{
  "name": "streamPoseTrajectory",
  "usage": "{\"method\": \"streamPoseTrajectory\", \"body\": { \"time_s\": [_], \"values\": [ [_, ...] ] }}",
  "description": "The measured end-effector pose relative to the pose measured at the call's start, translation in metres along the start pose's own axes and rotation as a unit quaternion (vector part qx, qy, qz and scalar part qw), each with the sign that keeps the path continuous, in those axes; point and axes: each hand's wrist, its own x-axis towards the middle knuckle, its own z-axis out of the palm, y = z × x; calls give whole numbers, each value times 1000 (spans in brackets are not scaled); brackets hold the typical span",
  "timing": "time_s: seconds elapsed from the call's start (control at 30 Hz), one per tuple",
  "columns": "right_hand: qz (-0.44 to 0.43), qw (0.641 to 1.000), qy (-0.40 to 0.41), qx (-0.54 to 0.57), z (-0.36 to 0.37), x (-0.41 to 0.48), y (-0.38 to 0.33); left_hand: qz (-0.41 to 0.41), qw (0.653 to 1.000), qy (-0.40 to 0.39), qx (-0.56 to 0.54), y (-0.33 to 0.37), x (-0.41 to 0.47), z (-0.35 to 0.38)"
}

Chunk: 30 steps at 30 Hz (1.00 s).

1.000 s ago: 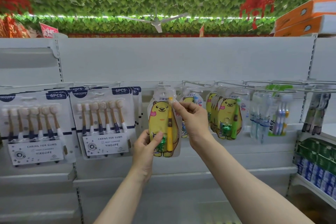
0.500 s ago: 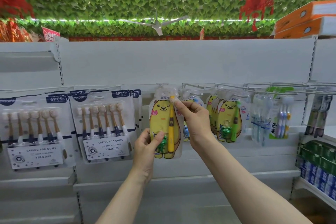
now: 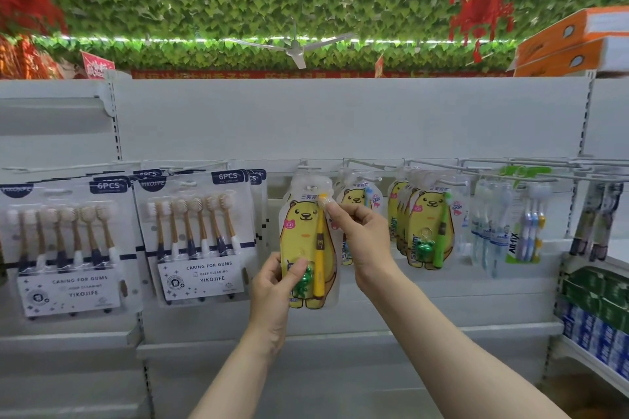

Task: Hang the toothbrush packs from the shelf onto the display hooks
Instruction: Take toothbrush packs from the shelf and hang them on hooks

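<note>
We hold the yellow bear toothbrush pack (image 3: 308, 241) between our two hands, up against the white back panel (image 3: 340, 119). Our left hand (image 3: 275, 286) grips its lower left edge, thumb pressed on the front by the green toy. Our right hand (image 3: 360, 235) pinches its upper right edge beside the brush head. The pack's top sits at a display hook (image 3: 308, 167); whether it hangs on it, we cannot tell. Right of our right hand hang more bear packs (image 3: 429, 228); left of our left hand, six-brush packs (image 3: 197, 235).

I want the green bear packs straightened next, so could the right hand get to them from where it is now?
Probably yes. The right hand is pinching the yellow bear pack, and the green bear packs hang on the next hooks to its right with nothing in between.
</note>
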Motion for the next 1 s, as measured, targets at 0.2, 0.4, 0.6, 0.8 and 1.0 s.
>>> {"method": "streamPoseTrajectory", "body": {
  "time_s": [0.2,0.4,0.6,0.8,1.0],
  "values": [
    [8,1000,7,12,1,2,5,-7,1000,-1,13,-2,2,-1],
    [9,1000,10,-18,5,12,11,-32,997,-11,67,-2,20,-7],
    [4,997,-23,-68,4,24,18,-53,992,-20,110,-4,38,-13],
    [4,996,-21,-91,6,43,25,-56,993,-7,107,-3,51,-11],
    [-11,994,-27,-108,5,57,34,-57,991,10,119,-11,61,-6]
  ]
}}
